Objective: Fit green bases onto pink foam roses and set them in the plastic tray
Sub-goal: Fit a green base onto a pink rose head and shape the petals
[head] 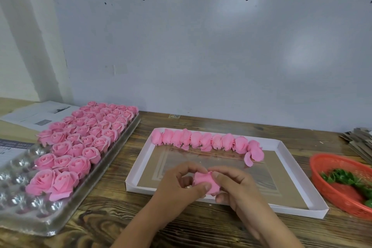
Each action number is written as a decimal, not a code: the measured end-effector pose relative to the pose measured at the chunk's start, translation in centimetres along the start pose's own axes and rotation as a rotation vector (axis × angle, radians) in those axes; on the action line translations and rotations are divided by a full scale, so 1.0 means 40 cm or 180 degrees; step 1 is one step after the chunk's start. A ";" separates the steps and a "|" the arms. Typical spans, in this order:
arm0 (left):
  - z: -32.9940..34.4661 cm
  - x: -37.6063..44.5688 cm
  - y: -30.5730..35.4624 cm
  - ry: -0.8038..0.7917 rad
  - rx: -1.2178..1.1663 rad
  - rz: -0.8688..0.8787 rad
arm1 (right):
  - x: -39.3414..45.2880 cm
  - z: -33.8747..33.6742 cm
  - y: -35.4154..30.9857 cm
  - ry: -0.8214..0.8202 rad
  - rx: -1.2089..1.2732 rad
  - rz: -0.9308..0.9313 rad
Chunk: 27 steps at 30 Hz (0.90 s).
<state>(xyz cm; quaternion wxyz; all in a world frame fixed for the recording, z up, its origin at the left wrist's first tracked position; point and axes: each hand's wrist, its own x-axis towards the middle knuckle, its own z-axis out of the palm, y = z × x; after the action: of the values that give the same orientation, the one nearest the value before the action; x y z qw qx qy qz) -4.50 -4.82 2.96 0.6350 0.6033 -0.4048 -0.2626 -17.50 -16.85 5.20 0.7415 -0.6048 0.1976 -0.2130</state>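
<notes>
Nearest the camera, two bare forearms reach in over the wooden desk [104, 225], and both hands meet just above the front edge of a shallow white cardboard box lid [298, 169]. The left hand [177, 185] curls its fingers and thumb around one pink foam rose [205, 184], its thumb pressed on the bloom's front; the right hand [237, 187] grasps the same rose from the other side, thumb on top and fingers tucked beneath. So each grip is clenched on this rose, which hides whether any green base is on it. To the left, a clear plastic tray [24, 205] with round pockets lies on the desk; its near pockets stand bare, while finished roses [80, 139] fill the rows from the middle to the far end. To the right, an orange plastic basket [330, 185] sits partly out of view, holding green bases [342, 176]. Farther back inside the box lid, a row of loose roses [203, 141] lies on their sides along its far wall, touching one another. Beyond the tray, printed paper sheets [38, 115] lie flat, and at the far right a stack of flat cardboard pieces [360, 141] rests near a pale wall [201, 56].
</notes>
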 end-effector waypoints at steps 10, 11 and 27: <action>-0.003 0.003 -0.006 0.0096 -0.0025 0.0000 | 0.001 -0.004 0.001 -0.0227 0.0385 -0.0046; -0.003 0.003 -0.006 0.0081 -0.0001 0.0018 | 0.002 -0.006 0.002 -0.0254 0.0431 -0.0021; 0.004 0.004 0.002 0.0225 0.0043 0.0175 | 0.001 -0.008 -0.001 0.0026 -0.0057 0.0108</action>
<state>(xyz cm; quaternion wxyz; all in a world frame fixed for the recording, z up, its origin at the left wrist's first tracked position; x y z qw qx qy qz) -4.55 -5.01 3.06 0.6518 0.6051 -0.4003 -0.2209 -17.67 -17.14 5.18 0.7387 -0.6071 0.2127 -0.2010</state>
